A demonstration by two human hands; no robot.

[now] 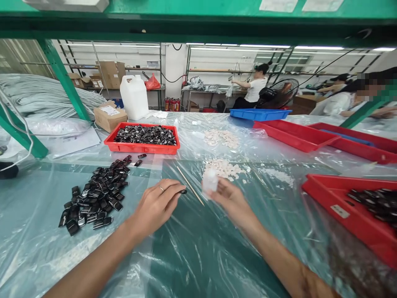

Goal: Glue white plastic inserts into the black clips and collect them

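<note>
My left hand [159,203] pinches a small black part [183,191] between thumb and fingertips, over the plastic-covered table. To its right, my right hand [231,198] is wrapped round a small translucent white bottle [210,181], held upright and slightly blurred. A thin wooden stick [190,186] lies on the table between the hands. Just behind the bottle is a pile of small pale pieces [225,169]. A loose heap of black parts [93,198] with silvery edges lies left of my left hand.
A red tray [141,147] of black parts stands behind the heap. Another red tray [335,207] is at the right, with more trays behind it. A white jug [134,97] and a carton [110,116] stand at the back left. People work farther back. A green beam crosses overhead.
</note>
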